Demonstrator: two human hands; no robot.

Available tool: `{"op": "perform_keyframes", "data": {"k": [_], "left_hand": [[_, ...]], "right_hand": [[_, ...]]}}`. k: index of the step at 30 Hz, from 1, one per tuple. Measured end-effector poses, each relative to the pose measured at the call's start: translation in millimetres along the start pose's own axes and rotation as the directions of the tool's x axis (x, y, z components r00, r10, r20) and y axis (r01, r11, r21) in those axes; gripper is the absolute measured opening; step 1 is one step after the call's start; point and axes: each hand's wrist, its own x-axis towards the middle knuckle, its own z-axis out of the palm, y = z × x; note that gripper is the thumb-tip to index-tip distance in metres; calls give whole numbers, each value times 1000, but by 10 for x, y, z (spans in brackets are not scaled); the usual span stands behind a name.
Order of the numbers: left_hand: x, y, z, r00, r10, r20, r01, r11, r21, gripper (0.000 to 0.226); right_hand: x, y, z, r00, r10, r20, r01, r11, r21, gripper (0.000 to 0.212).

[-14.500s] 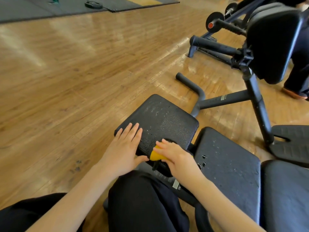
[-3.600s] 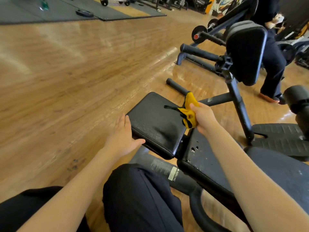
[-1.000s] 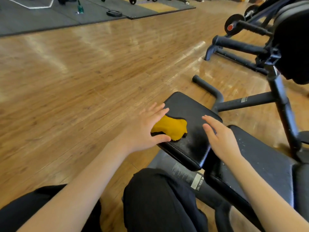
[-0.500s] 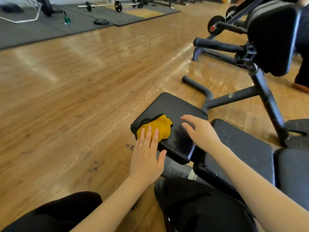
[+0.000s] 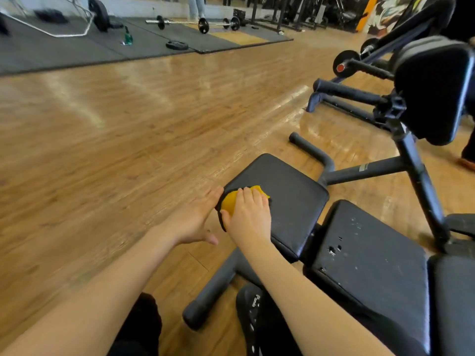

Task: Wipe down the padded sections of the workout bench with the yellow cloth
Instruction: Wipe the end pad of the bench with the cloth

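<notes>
The black workout bench has a small end pad [image 5: 288, 196], a larger middle pad [image 5: 370, 258] with white specks and small holes, and a third pad [image 5: 452, 299] at the right edge. The yellow cloth [image 5: 227, 202] lies on the near left corner of the end pad. My right hand [image 5: 249, 219] presses flat on the cloth and covers most of it. My left hand [image 5: 195, 219] is open, fingers spread, touching the pad's left edge beside the cloth.
Bench legs and a handle bar [image 5: 311, 152] stick out on the wooden floor. Another padded machine [image 5: 434, 91] stands at the right, with someone's shoe [image 5: 466, 164] behind it. Barbells [image 5: 198, 23] and a weight plate [image 5: 176, 44] lie on dark mats far back. My black-trousered knees are below.
My right hand has moved left onto the cloth and now presses it. My left hand has come off the cloth and slid to the pad's left edge.
</notes>
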Motion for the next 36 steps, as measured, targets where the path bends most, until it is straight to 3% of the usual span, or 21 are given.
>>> {"op": "perform_keyframes", "data": {"k": [4,7,15,19,27,29,33,36], "left_hand": [[-4,-12,-27,999,52,8,-52,991,119,124],[-21,-13,-35,997,70,25,-74,978,197,122],[9,10,39,1000,8,12,-9,996,90,122],[12,21,29,1000,5,-3,-5,998,68,119],[-29,115,59,999,-9,-38,15,988,154,115],[-32,181,73,998,-27,-53,35,986,162,114],[-20,242,56,998,-66,-19,67,996,67,112],[-17,239,8,998,-64,10,64,997,42,111]], "right_hand": [[-178,279,-68,993,-100,56,101,995,-14,70],[-381,444,-100,996,-59,62,57,998,33,67],[-13,4,17,985,-171,25,171,985,-24,61],[-124,263,-24,974,-218,58,221,973,-66,69],[-585,814,-255,964,-167,206,180,983,-47,71],[-598,820,-280,954,-239,180,237,971,29,61],[-426,693,-236,904,-419,-85,425,903,65,44],[-191,510,-241,903,-426,50,421,902,96,58]]}}
